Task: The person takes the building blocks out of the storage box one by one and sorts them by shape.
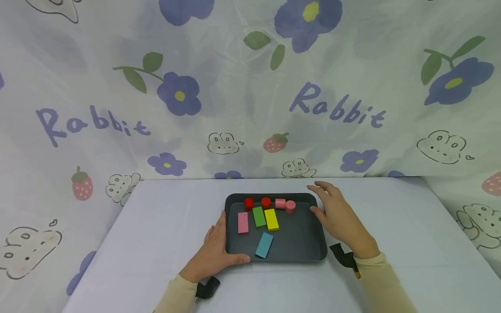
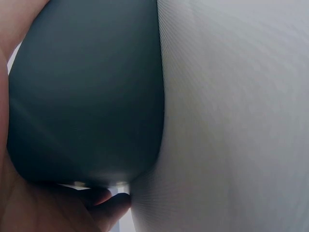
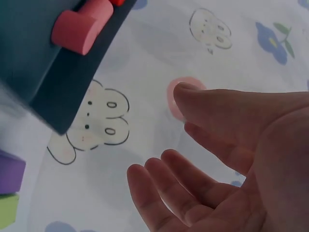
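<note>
A dark grey tray (image 1: 301, 243) stands on the white table with several coloured blocks in it. My left hand (image 1: 213, 252) holds the tray's near left corner, thumb along the front rim and fingers along the left wall. In the left wrist view, the left hand's fingers (image 2: 53, 208) wrap beside the tray's wall (image 2: 87, 96). Near the far right corner is my right hand (image 1: 336, 217), fingers spread and bent. The right wrist view shows the right hand (image 3: 217, 193) holding nothing, apart from the tray (image 3: 63, 96).
At the tray's back sit a red cube (image 1: 249, 204), a red cylinder (image 1: 266, 203) and two pink pieces (image 1: 290, 207). Pink (image 1: 243, 223), green (image 1: 259, 217), yellow (image 1: 272, 220) and blue blocks (image 1: 264, 245) lie in front. A purple block (image 3: 10, 174) shows at the right wrist view's edge.
</note>
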A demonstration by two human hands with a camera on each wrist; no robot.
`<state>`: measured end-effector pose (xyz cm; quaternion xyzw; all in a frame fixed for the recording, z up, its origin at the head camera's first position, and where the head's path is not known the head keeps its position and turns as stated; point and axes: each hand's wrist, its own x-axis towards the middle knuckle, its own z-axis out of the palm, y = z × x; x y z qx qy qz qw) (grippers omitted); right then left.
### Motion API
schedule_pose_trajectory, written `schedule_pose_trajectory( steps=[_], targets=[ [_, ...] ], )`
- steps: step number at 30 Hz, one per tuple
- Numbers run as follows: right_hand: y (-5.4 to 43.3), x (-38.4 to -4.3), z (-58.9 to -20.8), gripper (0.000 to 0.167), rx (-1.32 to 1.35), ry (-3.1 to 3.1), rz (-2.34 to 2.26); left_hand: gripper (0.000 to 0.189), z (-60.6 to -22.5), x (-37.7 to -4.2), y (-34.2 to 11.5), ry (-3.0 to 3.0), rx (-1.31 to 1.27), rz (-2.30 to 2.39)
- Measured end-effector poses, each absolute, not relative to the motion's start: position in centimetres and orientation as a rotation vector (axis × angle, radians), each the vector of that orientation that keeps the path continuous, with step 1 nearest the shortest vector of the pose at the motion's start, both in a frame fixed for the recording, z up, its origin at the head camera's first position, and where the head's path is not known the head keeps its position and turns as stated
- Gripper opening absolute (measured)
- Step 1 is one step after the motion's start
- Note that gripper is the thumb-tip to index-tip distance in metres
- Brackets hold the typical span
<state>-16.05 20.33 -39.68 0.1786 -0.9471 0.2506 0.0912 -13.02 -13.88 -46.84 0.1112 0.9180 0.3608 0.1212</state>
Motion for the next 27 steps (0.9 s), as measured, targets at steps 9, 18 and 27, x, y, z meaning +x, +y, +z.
schedule_pose_trajectory(
  steps=[9, 18, 27],
  targets=[
    [18.7, -16.3, -40.0, 0.056, 0.576, -2.818, 0.763, 0.142, -47.2, -13.1, -13.9, 2.674, 0.330, 1.056],
    [16.5, -16.2, -40.0, 0.056, 0.614, -2.799, 0.827, 0.140, -46.9, -13.1, -13.9, 2.675, 0.352, 1.072],
    [14.8, -16.1, -40.9, 0.056, 0.578, -2.853, 0.891, 0.141, -47.1, -13.1, -13.9, 2.679, 0.350, 1.068]
  ],
)
